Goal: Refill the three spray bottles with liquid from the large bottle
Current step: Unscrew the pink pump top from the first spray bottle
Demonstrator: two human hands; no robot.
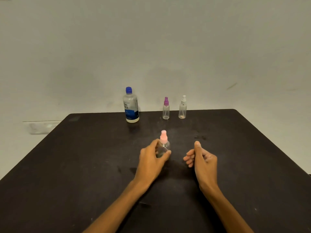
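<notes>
Pink-capped spray bottle [162, 145] is standing mid-table [67, 165], the left hand [152, 158] clasping its clear body. The right hand [202, 157] is hovering beside it, loosely curled, empty. Behind, the blue-capped large bottle [131, 106] is showing "re-nu", near purple-capped [166, 108] and white-capped [182, 107] sprayers.

A plain indoor room: 1 dark table [84, 157] against a bare, scuffed pale wall [151, 47].
</notes>
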